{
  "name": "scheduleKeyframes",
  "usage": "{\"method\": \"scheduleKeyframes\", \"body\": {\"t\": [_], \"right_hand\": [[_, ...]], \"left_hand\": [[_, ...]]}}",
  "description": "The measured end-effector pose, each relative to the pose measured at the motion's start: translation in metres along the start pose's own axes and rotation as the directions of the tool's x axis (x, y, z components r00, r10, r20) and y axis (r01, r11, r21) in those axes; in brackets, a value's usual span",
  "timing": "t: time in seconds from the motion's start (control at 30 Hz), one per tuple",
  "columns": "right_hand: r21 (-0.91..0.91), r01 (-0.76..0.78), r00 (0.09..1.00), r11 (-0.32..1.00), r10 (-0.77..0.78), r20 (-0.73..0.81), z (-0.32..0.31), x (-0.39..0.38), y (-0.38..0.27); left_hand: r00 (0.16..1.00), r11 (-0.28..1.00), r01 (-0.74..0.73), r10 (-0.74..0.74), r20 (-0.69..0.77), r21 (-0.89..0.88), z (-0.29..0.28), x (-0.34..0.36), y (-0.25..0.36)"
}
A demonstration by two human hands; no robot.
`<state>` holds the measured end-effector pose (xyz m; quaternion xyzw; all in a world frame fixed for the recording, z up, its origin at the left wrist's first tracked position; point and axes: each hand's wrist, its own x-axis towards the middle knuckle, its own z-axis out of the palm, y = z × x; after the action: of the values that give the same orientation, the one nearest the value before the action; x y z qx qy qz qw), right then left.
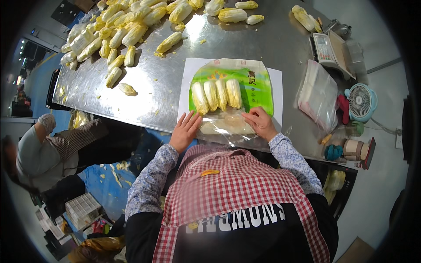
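**Four small cabbages in a bag between my hands**

At the far left, a heap of cabbages (127, 24) covers the table corner, and a single cabbage (169, 43) lies between it and my work. To the right, a stack of clear bags (313, 90) sits close by, with a scale (323, 46) beyond, a small fan (361, 101) farther right and tape rolls (352, 150) at the near corner. A co-worker (41, 151) is at the left, beyond the table edge.

The near edge of the steel table (272, 41) runs right in front of my apron (228, 175), and the bag's near end reaches it. Steel strewn with leaf scraps gives me room on the left and far sides; on the right the gap to the stack is narrower.

The green-and-clear bag (261, 90) lies flat on a white sheet (278, 101), holding four cabbages (222, 95) side by side. My left hand (185, 131) is spread loosely at its near left corner; my right hand (260, 123) pinches the film at the near right.
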<state>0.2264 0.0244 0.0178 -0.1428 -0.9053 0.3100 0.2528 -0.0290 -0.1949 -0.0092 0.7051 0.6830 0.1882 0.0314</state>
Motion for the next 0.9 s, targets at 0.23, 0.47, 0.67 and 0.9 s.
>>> {"method": "scheduleKeyframes", "body": {"t": [0.23, 0.47, 0.67, 0.9], "right_hand": [[0.321, -0.038, 0.988, 0.946, 0.084, -0.131, -0.01, 0.038, -0.003], [0.689, -0.129, 0.924, 0.713, 0.34, -0.178, -0.005, 0.086, -0.011], [0.663, -0.237, 0.888, 0.71, 0.435, -0.148, 0.008, 0.086, 0.001], [0.517, -0.549, 0.719, 0.657, 0.687, -0.109, 0.047, 0.054, 0.002]], "left_hand": [[0.965, 0.794, 0.143, -0.244, -0.095, -0.591, -0.047, 0.034, 0.008], [0.928, 0.499, 0.146, -0.368, -0.057, -0.854, -0.068, 0.073, -0.016], [0.904, 0.269, 0.209, -0.421, 0.08, -0.94, -0.052, 0.071, -0.016], [0.655, 0.108, 0.375, -0.734, 0.18, -0.921, -0.001, 0.061, -0.007]]}}
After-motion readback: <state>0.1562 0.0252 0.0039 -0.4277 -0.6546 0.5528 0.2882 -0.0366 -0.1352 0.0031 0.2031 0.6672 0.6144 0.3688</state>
